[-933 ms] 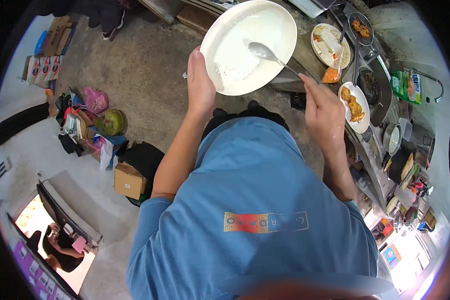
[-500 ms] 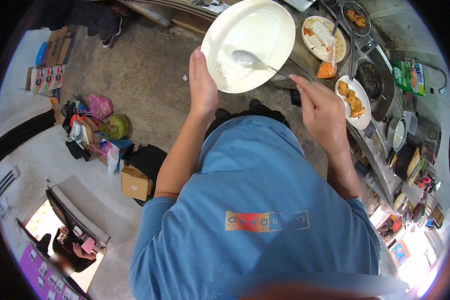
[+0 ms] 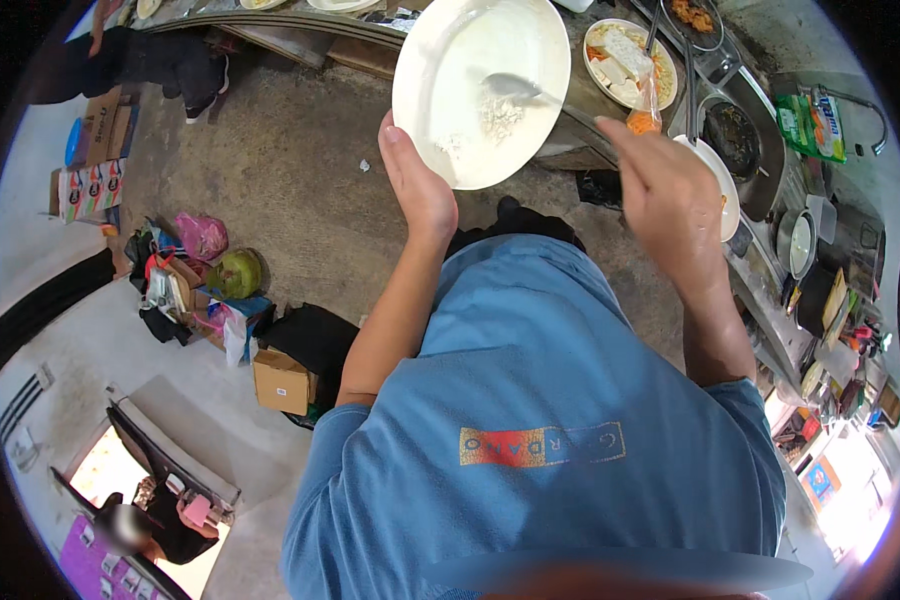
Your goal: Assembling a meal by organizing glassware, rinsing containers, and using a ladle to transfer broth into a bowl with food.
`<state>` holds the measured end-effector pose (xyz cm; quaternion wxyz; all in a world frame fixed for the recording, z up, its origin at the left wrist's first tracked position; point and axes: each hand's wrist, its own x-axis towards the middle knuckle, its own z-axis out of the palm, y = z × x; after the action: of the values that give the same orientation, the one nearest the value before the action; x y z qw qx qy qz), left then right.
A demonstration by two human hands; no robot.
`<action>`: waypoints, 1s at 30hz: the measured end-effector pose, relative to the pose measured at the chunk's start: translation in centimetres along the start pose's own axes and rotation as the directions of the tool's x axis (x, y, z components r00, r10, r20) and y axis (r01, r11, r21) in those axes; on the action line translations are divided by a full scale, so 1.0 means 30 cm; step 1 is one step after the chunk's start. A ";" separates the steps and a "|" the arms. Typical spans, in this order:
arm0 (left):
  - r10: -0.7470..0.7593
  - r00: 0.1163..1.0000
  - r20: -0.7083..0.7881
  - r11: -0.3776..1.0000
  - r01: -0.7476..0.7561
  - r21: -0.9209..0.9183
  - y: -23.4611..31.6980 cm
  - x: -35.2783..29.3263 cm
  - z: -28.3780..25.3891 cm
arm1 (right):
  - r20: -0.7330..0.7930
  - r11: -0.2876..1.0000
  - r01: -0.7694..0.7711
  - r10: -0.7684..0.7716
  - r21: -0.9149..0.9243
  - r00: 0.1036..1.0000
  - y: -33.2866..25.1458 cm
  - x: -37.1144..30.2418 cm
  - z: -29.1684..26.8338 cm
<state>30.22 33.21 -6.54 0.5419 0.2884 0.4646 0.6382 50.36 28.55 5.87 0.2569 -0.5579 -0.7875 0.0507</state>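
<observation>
My left hand [image 3: 420,190] grips a white oval plate [image 3: 432,70] by its near-left rim, with the thumb along the edge. Two small patches of white, crumbly powder [image 3: 500,120] lie in the plate's hollow. My right hand [image 3: 675,195] is closed round the handle of a metal spoon [image 3: 513,87]. The spoon's bowl is over the plate beside the larger powder patch; whether it touches the plate I cannot tell. Behind my right hand, a white plate [image 3: 731,212] is mostly covered from view.
Along the right counter are a plate of white blocks and shredded food [image 3: 615,72], a bag of orange shreds [image 3: 644,119], a strainer [image 3: 692,18], a dark pan [image 3: 732,140] and a pot [image 3: 796,245]. Bags and a cardboard box [image 3: 282,382] lie left. Two people are at the left.
The plate has shifted slightly left. My right hand has moved right and up, covering more of the plate of fried pieces. A larger powder patch now shows near the spoon.
</observation>
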 end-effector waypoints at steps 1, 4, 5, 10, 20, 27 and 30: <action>0.013 1.000 -0.001 1.000 -0.013 0.013 0.002 -0.004 0.001 | 0.016 0.996 -0.039 0.041 -0.081 0.999 0.005 -0.003 -0.010; -0.030 0.998 -0.049 0.999 0.031 0.026 0.001 -0.007 -0.002 | 0.055 0.995 -0.069 0.073 -0.072 0.996 -0.004 -0.020 -0.003; -0.030 0.998 -0.051 0.999 0.031 0.025 -0.002 -0.007 -0.003 | 0.079 0.998 -0.064 0.062 0.017 0.995 -0.008 -0.028 0.003; -0.042 0.998 -0.048 0.999 0.042 0.000 -0.004 -0.004 0.006 | 0.100 0.992 -0.094 0.085 0.084 0.991 -0.026 -0.049 0.026; -0.052 0.999 0.016 0.999 0.052 -0.014 -0.030 -0.010 -0.001 | 0.095 0.990 -0.105 0.096 0.097 0.991 -0.037 -0.056 0.017; -0.069 0.996 0.051 0.997 0.067 0.033 -0.025 -0.013 0.010 | 0.035 0.994 -0.087 0.084 0.067 0.996 -0.034 -0.066 0.056; -0.089 0.994 0.057 0.996 0.088 0.014 -0.029 -0.024 0.010 | 0.032 0.992 -0.081 0.078 0.101 0.996 -0.042 -0.069 0.058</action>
<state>31.03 32.60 -7.09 0.5812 0.2890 0.4646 0.6023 48.97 26.57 4.12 0.2719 -0.5742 -0.7645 0.1088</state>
